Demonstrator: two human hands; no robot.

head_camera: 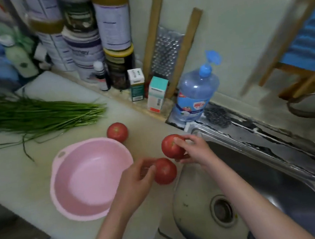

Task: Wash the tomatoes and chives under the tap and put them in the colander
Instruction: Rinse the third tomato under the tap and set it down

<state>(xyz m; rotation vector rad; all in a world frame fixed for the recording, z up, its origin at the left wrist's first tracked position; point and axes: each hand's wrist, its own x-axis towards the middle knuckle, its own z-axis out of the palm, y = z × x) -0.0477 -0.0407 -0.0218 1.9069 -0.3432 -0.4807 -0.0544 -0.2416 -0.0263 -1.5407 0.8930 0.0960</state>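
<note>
Nearest: steel sink basin (265,181), round drain (222,211) in its floor; both bare forearms enter from the bottom edge, the right one passing over the basin. Left hand (135,184): fingers curled round the left side of the first round red tomato (165,171), which sits at the counter edge by the sink's corner; cannot tell whether it rests on the counter or is lifted. Right hand (194,150): fingers curled over the top and thumb under the second round red tomato (171,146), held just above and nearly touching the first, at the sink's rim. Pink round plastic colander (84,181): upright on the pale white counter (10,179), just left of the left hand, nothing inside. Third round red tomato (117,132): on the counter, just behind the colander's far rim, no hand on it. Bunch of long green chives (32,115): lying flat on the counter farther back and left, cut ends pointing right, a few strands straying toward the colander. Far side, along the wall: translucent blue plastic pump bottle (195,94) at the sink's back corner, small cardboard cartons (157,93) left of it, a metal grater in a wooden frame (166,56) leaning on the wall, stacked labelled tins (82,39) beyond. Frame blurred.
</note>
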